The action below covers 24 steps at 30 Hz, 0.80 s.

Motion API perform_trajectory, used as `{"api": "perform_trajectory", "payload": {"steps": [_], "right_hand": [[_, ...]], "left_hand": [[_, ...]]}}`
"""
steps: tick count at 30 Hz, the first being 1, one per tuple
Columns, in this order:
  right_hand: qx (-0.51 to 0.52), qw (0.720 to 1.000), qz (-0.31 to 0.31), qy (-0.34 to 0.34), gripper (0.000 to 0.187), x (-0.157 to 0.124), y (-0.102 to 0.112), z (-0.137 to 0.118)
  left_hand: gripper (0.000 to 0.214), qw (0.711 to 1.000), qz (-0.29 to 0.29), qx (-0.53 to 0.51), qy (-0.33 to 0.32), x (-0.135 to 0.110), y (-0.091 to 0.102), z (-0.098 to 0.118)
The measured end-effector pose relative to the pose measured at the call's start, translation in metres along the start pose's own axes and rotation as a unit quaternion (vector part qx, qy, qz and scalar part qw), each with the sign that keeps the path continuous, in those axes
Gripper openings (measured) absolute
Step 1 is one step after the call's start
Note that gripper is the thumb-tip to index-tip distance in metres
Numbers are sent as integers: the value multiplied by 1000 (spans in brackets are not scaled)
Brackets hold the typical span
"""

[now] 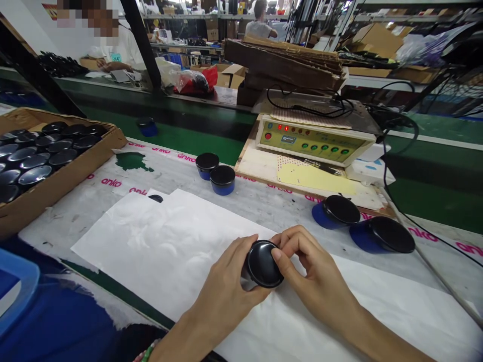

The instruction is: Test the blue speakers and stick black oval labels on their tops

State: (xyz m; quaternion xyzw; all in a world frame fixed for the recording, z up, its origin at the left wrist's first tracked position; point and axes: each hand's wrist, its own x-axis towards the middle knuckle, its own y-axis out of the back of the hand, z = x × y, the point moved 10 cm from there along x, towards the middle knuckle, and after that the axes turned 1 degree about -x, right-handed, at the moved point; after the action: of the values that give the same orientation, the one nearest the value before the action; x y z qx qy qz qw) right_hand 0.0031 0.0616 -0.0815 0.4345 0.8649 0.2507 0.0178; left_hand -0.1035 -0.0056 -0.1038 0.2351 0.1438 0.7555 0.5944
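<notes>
A round container with a glossy black lid [265, 262] is held above the white paper sheet [169, 241]. My left hand [230, 281] is wrapped round its left side, thumb at the near edge and fingers at the far edge. The thumb and bent fingers of my right hand [313, 271] pinch at the right edge of the lid; whether something small is between them is hidden. Beyond the paper stand blue jars with black lids: a pair [222, 180] ahead and another pair [383, 235] to the right.
At left is a cardboard tray [86, 156] of black-lidded containers. A control box [317, 141] with lit indicators sits on a board ahead, cables trailing right. One jar [147, 126] is on the green belt [196, 130]. A co-worker [121, 48] sits across it. A blue bin [22, 281] is near left.
</notes>
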Motion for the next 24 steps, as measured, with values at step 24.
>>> {"api": "perform_trajectory", "payload": {"steps": [24], "right_hand": [[-88, 991, -65, 79, 18, -1, -5, -22]], "left_hand": [[74, 993, -74, 75, -59, -3, -12, 8]]}}
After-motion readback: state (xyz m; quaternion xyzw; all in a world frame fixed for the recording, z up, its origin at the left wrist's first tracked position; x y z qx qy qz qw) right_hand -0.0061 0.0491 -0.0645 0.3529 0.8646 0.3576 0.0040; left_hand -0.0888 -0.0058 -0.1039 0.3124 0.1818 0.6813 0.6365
